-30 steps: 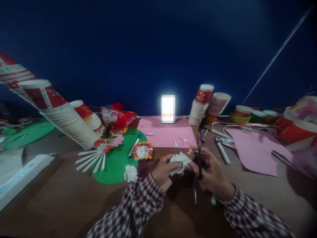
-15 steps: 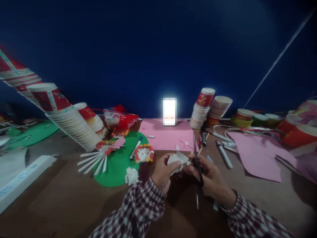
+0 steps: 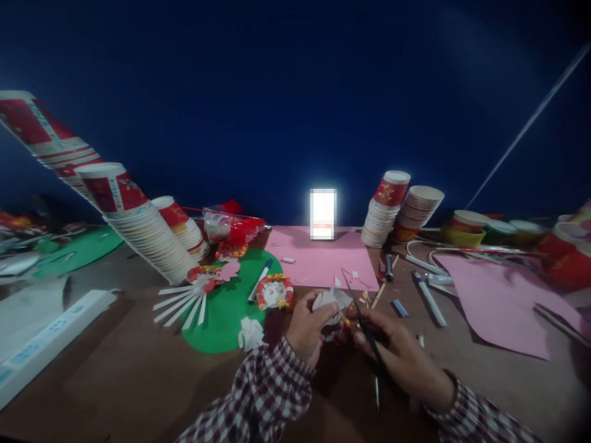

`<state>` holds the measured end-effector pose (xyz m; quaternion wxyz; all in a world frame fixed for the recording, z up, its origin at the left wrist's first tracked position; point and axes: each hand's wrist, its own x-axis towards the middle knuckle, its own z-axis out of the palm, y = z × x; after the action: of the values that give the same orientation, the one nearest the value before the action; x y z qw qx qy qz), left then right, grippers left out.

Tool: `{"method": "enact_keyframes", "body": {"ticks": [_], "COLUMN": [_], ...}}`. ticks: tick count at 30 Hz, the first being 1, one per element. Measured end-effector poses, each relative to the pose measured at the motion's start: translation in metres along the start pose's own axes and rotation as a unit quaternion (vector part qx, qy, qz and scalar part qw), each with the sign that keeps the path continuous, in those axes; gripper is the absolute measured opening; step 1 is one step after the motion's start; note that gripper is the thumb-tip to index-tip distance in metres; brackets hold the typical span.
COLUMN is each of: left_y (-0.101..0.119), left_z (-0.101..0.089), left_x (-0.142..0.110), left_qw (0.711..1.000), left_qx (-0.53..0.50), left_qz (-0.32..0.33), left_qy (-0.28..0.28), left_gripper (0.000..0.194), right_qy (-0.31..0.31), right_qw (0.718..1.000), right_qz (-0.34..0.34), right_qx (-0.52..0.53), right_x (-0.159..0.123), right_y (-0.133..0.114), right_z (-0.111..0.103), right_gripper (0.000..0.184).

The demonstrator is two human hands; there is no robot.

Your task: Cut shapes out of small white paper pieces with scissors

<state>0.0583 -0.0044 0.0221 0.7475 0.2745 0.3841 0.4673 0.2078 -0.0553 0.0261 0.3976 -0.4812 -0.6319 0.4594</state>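
Between the thumb and fingers of my left hand (image 3: pixel 310 326) is a white cut paper piece (image 3: pixel 333 300), with red and yellow bits showing beneath it. My right hand (image 3: pixel 392 344) is closed around dark-handled scissors (image 3: pixel 370 342), their narrow blades pointing up and away just right of the paper. A white crumpled paper cutout (image 3: pixel 250 334) and a red-rimmed paper cup cutout (image 3: pixel 275 291) lie left of my hands. Both rest on or by a green paper sheet (image 3: pixel 210 332), along with a blue-capped marker (image 3: pixel 260 282).
Tall stacks of paper cups (image 3: pixel 143 231) lean at the left, and shorter cup stacks (image 3: pixel 383 209) stand at the back right. Pink sheets (image 3: pixel 489 301) lie right and ahead. A white power strip (image 3: pixel 55 344) sits left, a white marker (image 3: pixel 429 298) right. A bright screen (image 3: pixel 323 214) stands behind.
The view has shifted slightly, so the scene sits further right and lower. The scissors have turned, their blades now slanting up to the left. My left hand still keeps the paper piece.
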Motion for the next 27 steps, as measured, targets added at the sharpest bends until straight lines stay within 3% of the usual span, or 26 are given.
{"method": "enact_keyframes", "body": {"ticks": [6, 9, 15, 21, 27], "left_y": [0.001, 0.005, 0.009, -0.003, -0.004], "left_z": [-0.001, -0.001, 0.002, -0.001, 0.0], "left_x": [0.002, 0.003, 0.003, 0.004, 0.003], "left_qw": [1.0, 0.999, 0.996, 0.997, 0.999], "left_qx": [0.011, -0.016, -0.036, 0.012, -0.004], "left_qz": [0.016, 0.032, 0.071, 0.062, 0.035], "left_qy": [0.001, 0.033, 0.051, 0.038, 0.028], "left_gripper": [0.03, 0.032, 0.031, 0.03, 0.036], "right_qy": [0.004, -0.02, -0.091, -0.086, -0.087], "right_qw": [0.998, 0.998, 0.992, 0.987, 0.981], "right_qz": [0.005, 0.011, 0.08, 0.097, 0.098], "right_qx": [-0.055, -0.055, 0.045, 0.093, 0.14], "right_x": [0.0, -0.001, -0.004, -0.002, -0.001], "right_y": [-0.001, -0.003, 0.001, 0.0, 0.0], "right_z": [-0.001, -0.001, 0.001, 0.004, 0.002], "right_gripper": [0.029, 0.025, 0.031, 0.034, 0.035]}}
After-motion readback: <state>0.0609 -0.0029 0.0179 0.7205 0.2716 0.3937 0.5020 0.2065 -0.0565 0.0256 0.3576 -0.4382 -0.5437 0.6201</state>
